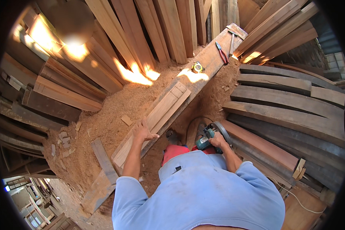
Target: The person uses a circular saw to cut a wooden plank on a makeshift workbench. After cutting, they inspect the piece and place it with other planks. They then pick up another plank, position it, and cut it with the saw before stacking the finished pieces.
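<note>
My left hand [143, 131] lies on a pale brown wooden plank [163, 111], with its thumb and fingers apart. The plank rests lengthwise on a long, worn bench board [214, 63], and lines or grooves cross its face near the far end. At my right side, beside my thigh, my right hand [218, 141] is closed around the handle of a teal circular saw [204, 142]. The saw's round metal guard [222, 129] shows past that hand; its blade edge cannot be made out.
A yellow tape measure [197, 67], red-handled pliers [221, 53] and a hammer [232, 42] lie along the bench board. Sawdust [111, 109] covers the ground. Timber leans at the back; curved beams [287, 99] are stacked right. A pale cord [295, 197] runs at lower right.
</note>
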{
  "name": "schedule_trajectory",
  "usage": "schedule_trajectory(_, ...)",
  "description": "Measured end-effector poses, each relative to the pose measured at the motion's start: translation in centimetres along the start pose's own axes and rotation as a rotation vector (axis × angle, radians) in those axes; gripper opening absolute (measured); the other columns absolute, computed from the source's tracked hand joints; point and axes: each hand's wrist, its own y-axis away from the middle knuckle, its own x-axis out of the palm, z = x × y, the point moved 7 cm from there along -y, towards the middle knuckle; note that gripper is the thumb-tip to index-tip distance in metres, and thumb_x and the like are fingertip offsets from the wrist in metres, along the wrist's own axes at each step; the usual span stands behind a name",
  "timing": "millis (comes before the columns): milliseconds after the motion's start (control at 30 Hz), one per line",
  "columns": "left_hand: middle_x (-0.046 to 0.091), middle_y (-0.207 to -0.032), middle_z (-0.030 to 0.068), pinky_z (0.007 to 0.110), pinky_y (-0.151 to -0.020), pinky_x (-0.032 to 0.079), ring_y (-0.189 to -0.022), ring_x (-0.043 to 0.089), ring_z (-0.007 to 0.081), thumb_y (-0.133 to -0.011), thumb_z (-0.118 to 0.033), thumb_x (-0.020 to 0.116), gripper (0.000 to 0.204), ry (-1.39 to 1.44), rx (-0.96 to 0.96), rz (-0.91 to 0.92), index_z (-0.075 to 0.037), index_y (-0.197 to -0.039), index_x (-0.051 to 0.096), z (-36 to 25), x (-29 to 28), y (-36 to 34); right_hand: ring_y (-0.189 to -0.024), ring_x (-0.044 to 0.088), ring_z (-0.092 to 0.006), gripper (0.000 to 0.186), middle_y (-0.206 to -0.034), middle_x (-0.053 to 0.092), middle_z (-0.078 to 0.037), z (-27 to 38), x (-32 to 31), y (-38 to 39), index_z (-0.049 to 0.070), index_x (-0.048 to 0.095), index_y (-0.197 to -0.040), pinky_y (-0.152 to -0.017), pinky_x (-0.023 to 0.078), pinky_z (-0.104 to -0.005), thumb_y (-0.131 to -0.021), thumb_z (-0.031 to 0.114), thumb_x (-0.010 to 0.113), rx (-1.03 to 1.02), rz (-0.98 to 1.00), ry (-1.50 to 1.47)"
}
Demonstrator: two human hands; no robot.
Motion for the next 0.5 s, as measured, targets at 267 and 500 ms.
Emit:
schedule_trajectory(267,0.036,-0.161,0.0242,0.060,-0.122,0.027,-0.151,0.033,0.0426,-0.062,-0.051,0.093,0.132,0.062,-0.095,-0.161,-0.014,-0.165,0.020,-0.4,1.5,-0.5,-0.103,0.071,-0.0440,0.035,-0.102,0.073,-0.029,-1.1,-0.9,-1.6,0.000,0.072,-0.104,-0.091,0.054,-0.0484,-0.078,0.024,0.072,-0.071,-0.080,0.055)
schedule_trajectory(500,0.044,-0.154,0.0231,0.063,-0.118,0.030,-0.147,0.038,0.0426,-0.060,-0.051,0.092,0.127,0.064,-0.115,-0.188,-0.014,-0.162,0.026,0.7,1.4,-0.4,-0.064,0.068,-0.0245,0.022,-0.071,0.067,-0.014,-0.9,-2.6,-4.2,-0.001,0.067,-0.091,-0.061,0.052,-0.0401,-0.082,0.019,0.071,0.028,0.043,-0.033)
